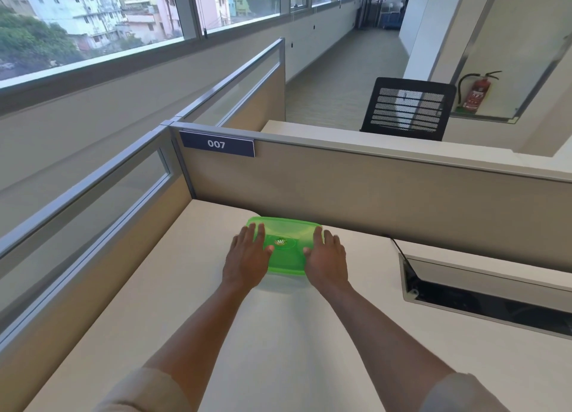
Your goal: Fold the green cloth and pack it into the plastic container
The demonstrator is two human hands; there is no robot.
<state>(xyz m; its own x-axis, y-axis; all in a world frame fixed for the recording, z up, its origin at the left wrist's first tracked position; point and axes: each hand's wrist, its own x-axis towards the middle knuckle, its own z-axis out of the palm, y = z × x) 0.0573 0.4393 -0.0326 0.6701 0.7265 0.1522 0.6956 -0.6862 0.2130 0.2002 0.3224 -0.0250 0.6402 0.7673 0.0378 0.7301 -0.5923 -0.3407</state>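
While both forearms reach out from rolled beige sleeves (148,390) at 6 o'clock, the left hand (246,257) and right hand (325,258) lie palm-down on the lidded plastic container (286,257). Fingers (252,233) of each hand are spread flat and extended over the lid's side edges; neither is curled around anything. The container, of glossy translucent green plastic, rectangular with rounded corners and a round printed logo (281,242) on its lid, sits on the smooth matte off-white worktop (154,303) towards 12 o'clock, just before the beige fabric partition (356,192). No green cloth is visible; whether it is inside cannot be told. Judged thus, packing appears complete and the lid is being pressed closed.
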